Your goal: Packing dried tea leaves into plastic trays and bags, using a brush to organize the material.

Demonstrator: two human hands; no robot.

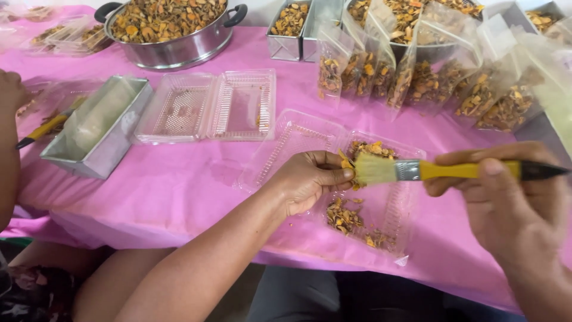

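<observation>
Bright, even daylight fills the scene, soft and without hard shadows. The pink counter (196,179) glows evenly. Glare whitens the clear plastic bags (536,53) at the far right, washing them out. The right hand (512,197) is slightly blurred, and edges bend outward.

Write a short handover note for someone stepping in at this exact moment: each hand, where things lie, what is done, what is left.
Left hand: pinches an orange dried piece over the open clear plastic clamshell tray.
Right hand: grips the yellow-handled flat paintbrush, bristles against that piece.
Place: tray on the pink tablecloth, dried pieces heaped at both ends.
Done: filled clear bags stand behind.
Left: second clear clamshell tray nearly bare; steel pot is full.
</observation>
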